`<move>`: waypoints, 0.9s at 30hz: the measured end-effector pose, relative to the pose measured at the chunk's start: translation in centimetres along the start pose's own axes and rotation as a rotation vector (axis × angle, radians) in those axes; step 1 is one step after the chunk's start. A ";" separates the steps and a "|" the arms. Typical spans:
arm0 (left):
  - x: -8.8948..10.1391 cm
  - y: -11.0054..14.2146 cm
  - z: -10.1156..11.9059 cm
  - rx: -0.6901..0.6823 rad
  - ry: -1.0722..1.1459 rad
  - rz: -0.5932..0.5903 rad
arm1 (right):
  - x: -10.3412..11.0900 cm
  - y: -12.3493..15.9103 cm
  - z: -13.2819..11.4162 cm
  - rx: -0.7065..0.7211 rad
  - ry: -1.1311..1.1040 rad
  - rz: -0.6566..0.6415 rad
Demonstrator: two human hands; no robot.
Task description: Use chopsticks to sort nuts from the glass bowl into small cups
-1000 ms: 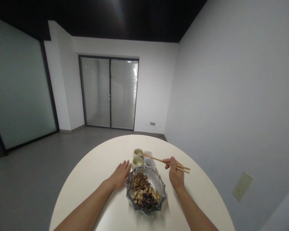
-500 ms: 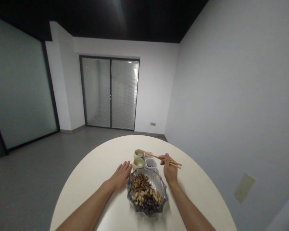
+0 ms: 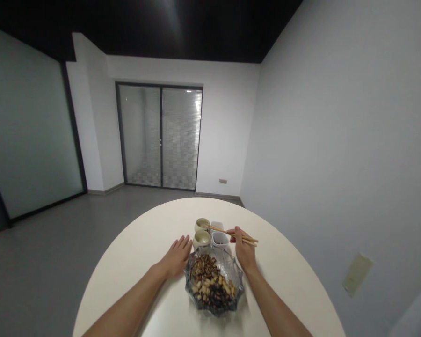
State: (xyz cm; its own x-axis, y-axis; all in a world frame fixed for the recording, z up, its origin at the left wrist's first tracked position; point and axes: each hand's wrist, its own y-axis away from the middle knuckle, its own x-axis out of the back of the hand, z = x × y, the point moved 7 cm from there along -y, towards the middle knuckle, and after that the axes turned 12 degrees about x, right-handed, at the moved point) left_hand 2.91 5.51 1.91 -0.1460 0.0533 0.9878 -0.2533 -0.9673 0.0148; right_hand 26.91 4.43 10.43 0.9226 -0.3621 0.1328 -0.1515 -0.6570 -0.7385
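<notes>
My right hand (image 3: 243, 249) is shut on a pair of wooden chopsticks (image 3: 220, 230), and their tips reach over the far cream cup (image 3: 202, 224). A second cream cup (image 3: 201, 239) stands just nearer. Beside it are a white square dish (image 3: 220, 239) with dark contents and a white dish (image 3: 216, 225) behind it. My left hand (image 3: 177, 257) rests open and flat on the table, next to a scalloped glass bowl (image 3: 192, 292) holding striped seeds, peanuts and dark beans.
All of this stands on a round white table (image 3: 133, 243). Grey floor surrounds it. A glazed double door with blinds (image 3: 159, 135) is at the back, a frosted glass wall is at the left, and a pale wall with a beige plate (image 3: 358, 274) is at the right.
My right hand and the chopsticks have moved left, toward the cups and dishes, with the tips now over the far cup. My left hand and the bowl stay in place.
</notes>
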 end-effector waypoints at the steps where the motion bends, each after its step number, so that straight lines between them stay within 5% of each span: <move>1: 0.0 0.0 0.0 0.001 0.012 0.001 | 0.1 0.0 -0.1 -0.002 0.001 -0.001; 7: -0.1 -0.1 0.1 0.007 0.000 -0.015 | 2.0 -0.2 -0.9 0.005 -0.013 0.036; 13: -0.4 -0.4 0.0 0.000 0.000 0.005 | 3.7 0.2 -2.2 0.026 -0.112 -0.102; 27: -1.1 -0.9 -0.1 -0.006 -0.020 0.038 | 1.9 1.8 -3.9 0.005 -0.189 -0.444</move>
State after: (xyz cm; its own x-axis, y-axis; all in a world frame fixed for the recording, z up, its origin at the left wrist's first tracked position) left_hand 3.19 6.35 0.76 -0.1363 0.0114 0.9906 -0.2540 -0.9669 -0.0238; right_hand 26.99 -0.05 11.92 0.9461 0.0796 0.3139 0.2731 -0.7172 -0.6411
